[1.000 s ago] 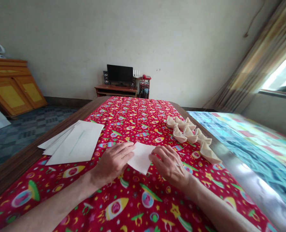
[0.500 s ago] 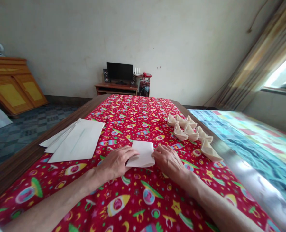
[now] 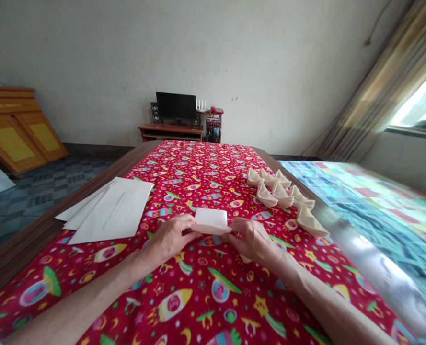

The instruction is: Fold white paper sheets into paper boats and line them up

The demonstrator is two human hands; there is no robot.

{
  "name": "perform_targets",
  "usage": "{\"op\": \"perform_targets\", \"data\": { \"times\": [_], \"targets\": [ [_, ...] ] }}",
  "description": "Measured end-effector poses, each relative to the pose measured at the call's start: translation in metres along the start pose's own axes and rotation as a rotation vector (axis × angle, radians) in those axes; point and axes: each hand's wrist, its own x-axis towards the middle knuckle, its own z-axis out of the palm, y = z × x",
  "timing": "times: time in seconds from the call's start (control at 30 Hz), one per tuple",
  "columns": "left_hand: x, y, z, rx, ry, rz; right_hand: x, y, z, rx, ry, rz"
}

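A small folded sheet of white paper (image 3: 211,219) lies on the red patterned cloth between my hands, its near edge raised and turned back. My left hand (image 3: 175,235) pinches its near left corner between thumb and fingers. At the near right corner, my right hand (image 3: 250,237) grips the paper the same way. To the left rests a fanned stack of white paper sheets (image 3: 114,211). Several folded paper boat-like shapes (image 3: 284,194) sit in a cluster to the right.
The red cloth (image 3: 198,167) covers most of a dark wooden table (image 3: 17,268). A bed with a colourful cover (image 3: 360,201) stands along the right side. Beyond the far end are a monitor (image 3: 176,105) and speakers on a small desk. A wooden cabinet (image 3: 22,129) is at the left.
Both hands have lifted the near edge of the paper and turned it up and away, so the paper looks shorter now. The view has shifted slightly.
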Motion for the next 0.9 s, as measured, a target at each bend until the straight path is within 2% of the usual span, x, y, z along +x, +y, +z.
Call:
{"op": "perform_targets", "data": {
  "times": [0.07, 0.13, 0.33, 0.63, 0.9],
  "targets": [
    [0.001, -0.003, 0.000, 0.008, -0.016, -0.075, 0.002, 0.000, 0.000, 0.025, -0.077, 0.149],
    [0.002, -0.006, 0.000, 0.043, -0.012, -0.118, 0.006, 0.000, 0.001, 0.053, -0.124, 0.238],
    [0.006, -0.005, 0.001, 0.150, 0.018, -0.192, 0.017, -0.004, 0.006, -0.054, -0.101, 0.350],
    [0.015, 0.009, 0.002, 0.426, 0.000, -0.289, 0.020, -0.011, 0.009, -0.309, -0.113, 0.362],
    [0.018, 0.015, -0.001, 0.470, -0.031, -0.319, 0.028, -0.009, 0.009, -0.381, -0.187, 0.352]
  ]
}}
